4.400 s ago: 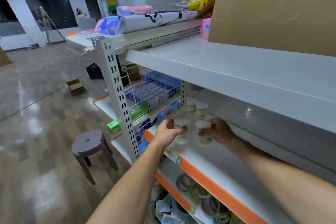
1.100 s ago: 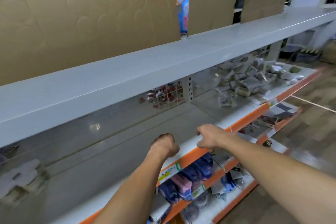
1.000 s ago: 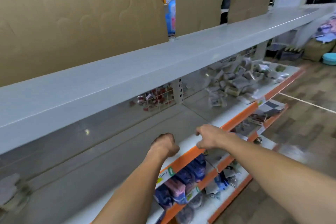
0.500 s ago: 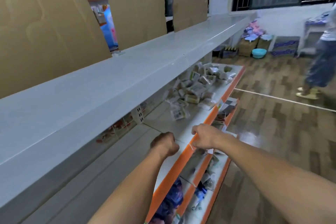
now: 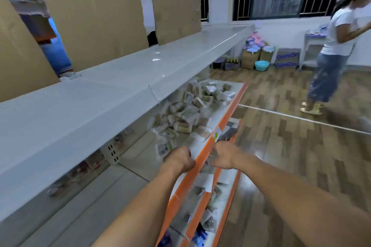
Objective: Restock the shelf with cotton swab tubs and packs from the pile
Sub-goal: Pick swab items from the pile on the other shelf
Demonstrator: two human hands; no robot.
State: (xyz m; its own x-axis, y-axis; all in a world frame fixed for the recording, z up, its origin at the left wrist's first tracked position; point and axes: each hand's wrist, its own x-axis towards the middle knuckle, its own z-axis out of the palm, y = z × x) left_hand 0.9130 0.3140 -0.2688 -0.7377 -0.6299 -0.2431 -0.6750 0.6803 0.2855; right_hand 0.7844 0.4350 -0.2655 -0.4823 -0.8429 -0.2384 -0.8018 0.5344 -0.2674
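Both hands are empty now and out in front. The left hand (image 5: 179, 158) is curled into a loose fist over the white shelf (image 5: 140, 158) just inside its orange edge (image 5: 202, 156), holding nothing I can make out. The right hand (image 5: 223, 156) hangs just past that edge, fingers bent downward; it's blurred, so I can't tell whether it grips the strip or only brushes it.

Only the head view to go on, and what's changed is plain. A few seconds back those hands were setting tubs down at the other end of the run; that's done, the tubs are out of sight, and the view has swung round along the aisle. A second ago the pile (image 5: 192, 110) was small and far right; now it sits ahead on the same shelf level, beyond the hands, heaped under the grey top shelf (image 5: 112, 94). Packs in there look pale and mostly wrapped, too smeared to tell tubs from packs.

So this is the trip back for another load, I'd say. The nearest pack (image 5: 163, 148) lies just ahead of the left fist, not touched. Cardboard sheets (image 5: 94, 16) stand behind the top shelf; another person (image 5: 331, 46) stands far right on the wood floor.
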